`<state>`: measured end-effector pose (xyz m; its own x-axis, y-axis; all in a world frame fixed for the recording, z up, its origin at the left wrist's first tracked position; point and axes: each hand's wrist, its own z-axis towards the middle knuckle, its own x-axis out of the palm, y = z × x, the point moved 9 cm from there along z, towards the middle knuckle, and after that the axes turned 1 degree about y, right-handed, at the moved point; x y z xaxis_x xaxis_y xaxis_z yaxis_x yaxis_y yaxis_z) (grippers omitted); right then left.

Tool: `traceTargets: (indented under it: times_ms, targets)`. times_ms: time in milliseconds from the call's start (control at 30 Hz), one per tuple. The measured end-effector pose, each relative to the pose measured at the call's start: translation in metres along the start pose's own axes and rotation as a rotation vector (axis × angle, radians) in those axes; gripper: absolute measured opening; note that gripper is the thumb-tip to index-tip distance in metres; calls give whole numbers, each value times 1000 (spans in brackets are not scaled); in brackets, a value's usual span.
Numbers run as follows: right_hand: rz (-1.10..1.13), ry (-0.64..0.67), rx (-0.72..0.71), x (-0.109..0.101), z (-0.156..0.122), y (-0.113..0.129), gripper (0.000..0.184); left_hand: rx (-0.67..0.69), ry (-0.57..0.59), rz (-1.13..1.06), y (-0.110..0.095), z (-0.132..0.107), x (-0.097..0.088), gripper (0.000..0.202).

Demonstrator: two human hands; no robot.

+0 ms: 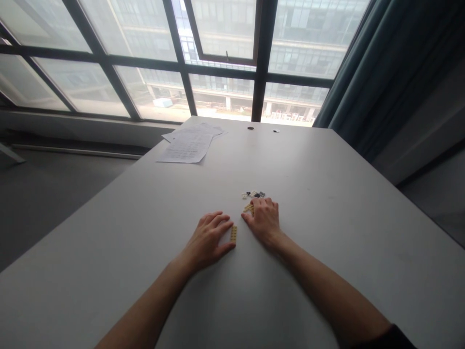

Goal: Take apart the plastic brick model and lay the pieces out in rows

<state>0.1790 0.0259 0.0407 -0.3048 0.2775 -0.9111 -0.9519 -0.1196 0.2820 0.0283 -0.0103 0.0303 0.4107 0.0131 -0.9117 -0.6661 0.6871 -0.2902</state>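
On the white table, my left hand (209,237) rests with its thumb and index finger at the two ends of a tan studded building-brick plate (233,234). The plate lies lengthwise between them. Slightly farther away, my right hand (264,218) is curled palm down around tan building bricks (249,208), which show between its thumb and fingers. Part of these pieces is hidden under the hand. Just beyond its fingertips lies a small loose group of black, grey and cream building bricks (257,195).
Printed paper sheets (187,148) lie at the table's far left. Two round holes are cut near the far edge, one of them a dark cable hole (250,128). Windows (221,92) stand behind the table (308,165), with a blue-grey curtain (363,72) on the right.
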Motion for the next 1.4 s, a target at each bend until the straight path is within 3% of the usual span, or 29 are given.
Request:
traceTargets:
  times_ms: [233, 467, 667, 733, 833, 967, 1067, 1233, 1400]
  targets:
    - [11, -3, -8, 4, 5, -2, 23, -7, 20, 11, 1, -1, 3, 44]
    - [-21, -15, -5, 2, 7, 4, 29, 1, -4, 7, 0, -1, 1, 43]
    - [81, -33, 1, -2, 8, 2, 23, 9, -2, 26, 1, -1, 2, 43]
    - [238, -60, -13, -11, 3, 0, 24, 22, -35, 23, -2, 0, -1, 45]
    - [674, -56, 35, -22, -13, -7, 25, 57, -186, -6, -13, 2, -16, 46]
    - [1503, 157, 268, -7, -43, -3, 20, 104, -436, -80, -36, 1, -41, 33]
    - [1944, 306, 461, 8, -64, 10, 15, 139, -507, -116, -50, 0, -48, 24]
    - [2173, 397, 598, 21, -78, 20, 14, 152, -531, -124, -58, -3, -48, 19]
    - [2166, 414, 544, 19, -80, 24, 13, 147, -537, -150, -58, -5, -49, 16]
